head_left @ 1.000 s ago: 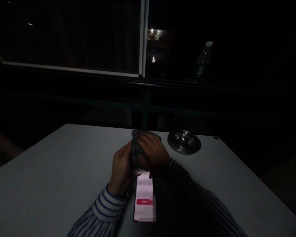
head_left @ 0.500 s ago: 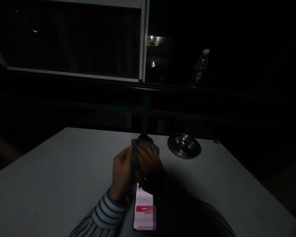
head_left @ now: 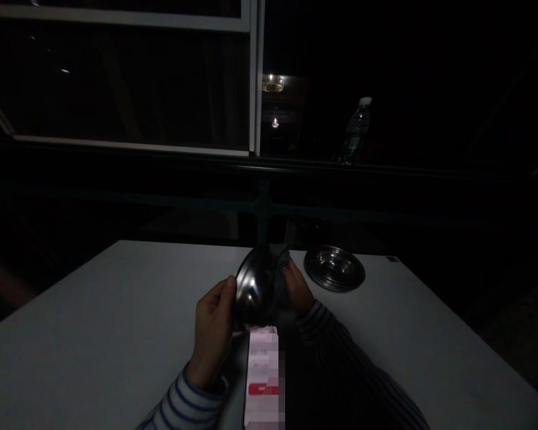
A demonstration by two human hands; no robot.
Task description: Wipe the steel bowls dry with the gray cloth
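My left hand grips the rim of a shiny metal bowl, thumb on the near side. The bowl is tilted up off the table, and its far part is in shadow. At its right edge my right hand holds a dark grey cloth against the metal, fingers closed round it. Below the bowl a lit phone shows a timer and a red button. To the right of my hands a stack of metal dishes sits on the white table.
Behind the table is a dark ledge with a clear plastic bottle standing on it. A white window frame rises at the back, and a small dark label marks the table's far right corner.
My right hand has moved right with the cloth, from over the bowl to its right edge, uncovering the shiny metal. The view has shifted slightly.
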